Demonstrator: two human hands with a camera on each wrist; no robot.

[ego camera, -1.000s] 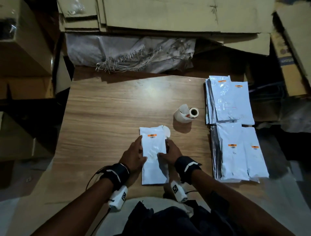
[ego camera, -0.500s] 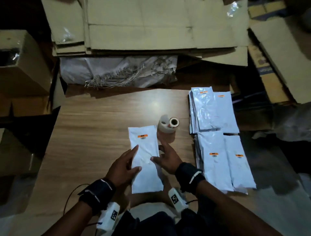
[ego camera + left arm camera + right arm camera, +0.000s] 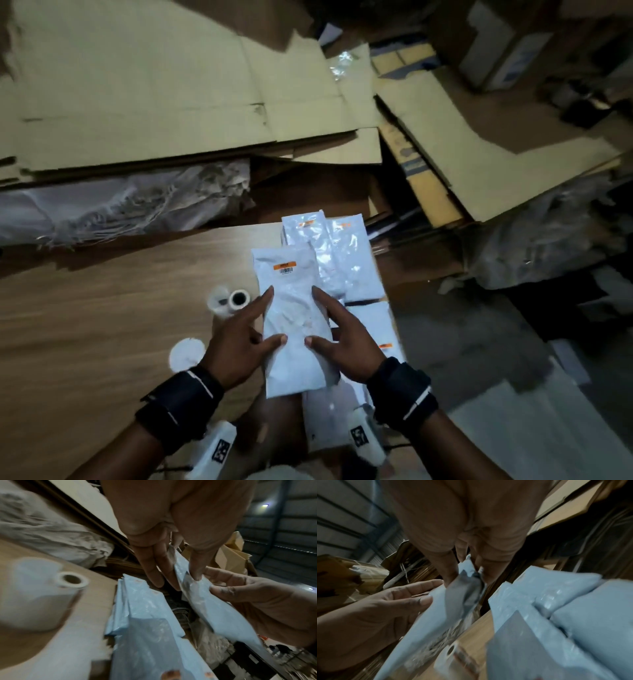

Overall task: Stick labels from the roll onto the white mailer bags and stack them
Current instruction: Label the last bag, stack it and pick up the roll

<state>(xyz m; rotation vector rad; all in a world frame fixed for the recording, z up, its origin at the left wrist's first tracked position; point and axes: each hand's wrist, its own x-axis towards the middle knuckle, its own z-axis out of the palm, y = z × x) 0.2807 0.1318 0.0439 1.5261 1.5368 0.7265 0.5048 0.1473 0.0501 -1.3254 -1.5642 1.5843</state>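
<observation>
**A:** Where is the labelled white plastic mailer bag (image 3: 294, 325) right now?

**B:** Lifted off the wooden worktop (image 3: 102, 325), held above its right edge. The left hand (image 3: 239, 346) holds one long side and the right hand (image 3: 346, 342) the other. On each, the thumb lies on top and the fingers (image 3: 263, 298) reach along and under the edge, nearly straight, so it is a light pinch rather than a closed fist.

**A:** And the label?

**B:** The orange-and-white sticker (image 3: 286, 267) sits near the bag's far end. Two stacks of labelled white mailer bags (image 3: 346, 260) lie along the right edge, one beyond the other.

**A:** What might go wrong?

**B:** The plastic looks slick and floppy, so with such a loose hold I judge it could sag or slip out. The stacks are already fanned unevenly, and one careless drop could slide bags over the edge. The white label roll (image 3: 236, 299) lies on its side just left of the hands, where a brushing wrist could send it rolling.
</observation>
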